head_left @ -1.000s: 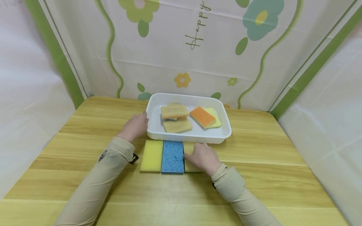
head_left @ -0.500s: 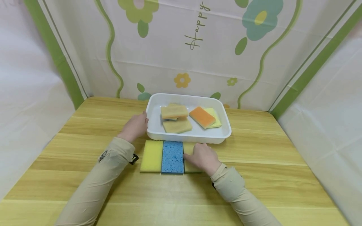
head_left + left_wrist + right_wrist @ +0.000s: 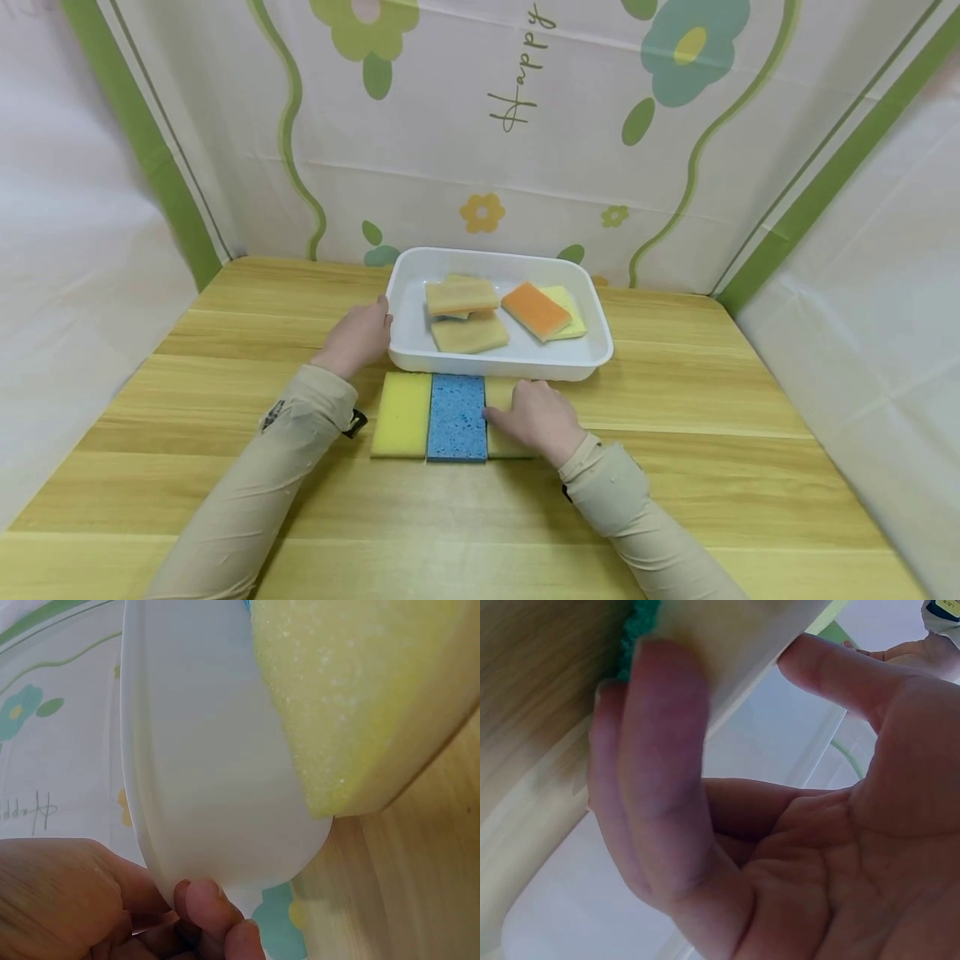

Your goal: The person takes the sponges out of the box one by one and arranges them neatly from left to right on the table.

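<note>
At the left end of a white plastic tray [image 3: 502,367], the left hand [image 3: 356,337] grips the rim; its curled fingers [image 3: 210,907] show against the tray in the left wrist view. Just in front of the tray, three sponges lie flat side by side: a yellow one [image 3: 401,417], a speckled blue one [image 3: 456,417] and a pale yellow one [image 3: 500,392]. The right hand [image 3: 543,417] holds the pale yellow sponge, partly covering it. In the right wrist view this sponge [image 3: 727,637] has a green scouring layer, with fingers and thumb at opposite edges.
Inside the tray lie an orange-topped sponge [image 3: 536,311] over a pale yellow sponge [image 3: 576,327], and several beige sponges [image 3: 470,333], some stacked. Everything stands on a wooden table [image 3: 675,500]. A flower-print cloth [image 3: 420,142] hangs close behind the tray.
</note>
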Available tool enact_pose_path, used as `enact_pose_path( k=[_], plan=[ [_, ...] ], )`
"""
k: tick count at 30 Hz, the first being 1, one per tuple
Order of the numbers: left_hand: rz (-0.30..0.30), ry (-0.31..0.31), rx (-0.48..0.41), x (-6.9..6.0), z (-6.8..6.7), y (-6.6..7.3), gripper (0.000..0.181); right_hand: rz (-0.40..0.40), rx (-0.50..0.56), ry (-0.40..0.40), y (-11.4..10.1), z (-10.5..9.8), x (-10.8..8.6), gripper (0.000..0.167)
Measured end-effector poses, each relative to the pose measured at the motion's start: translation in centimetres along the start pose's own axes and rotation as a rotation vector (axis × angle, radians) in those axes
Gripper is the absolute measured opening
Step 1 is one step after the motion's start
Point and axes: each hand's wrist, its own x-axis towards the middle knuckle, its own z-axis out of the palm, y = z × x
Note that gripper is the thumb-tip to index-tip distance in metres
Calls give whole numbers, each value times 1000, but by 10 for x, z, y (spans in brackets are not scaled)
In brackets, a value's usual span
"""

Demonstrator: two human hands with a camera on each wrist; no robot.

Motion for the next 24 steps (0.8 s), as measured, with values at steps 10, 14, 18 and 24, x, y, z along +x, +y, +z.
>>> enact_pose_path(
  k=[10, 14, 18, 24],
  plan=[
    [9, 6, 4, -1, 0, 0, 48, -5, 6, -5, 0, 0, 0, 54],
    [15, 12, 10, -2, 0, 1, 47, -18, 6, 3, 0, 0, 0, 55],
    [16, 13, 11, -1, 0, 1, 47, -26, 13, 14, 1, 0, 0, 55],
    [4, 1, 2, 0, 0, 1, 48, -40, 19, 29, 4, 1, 1, 55]
  ],
)
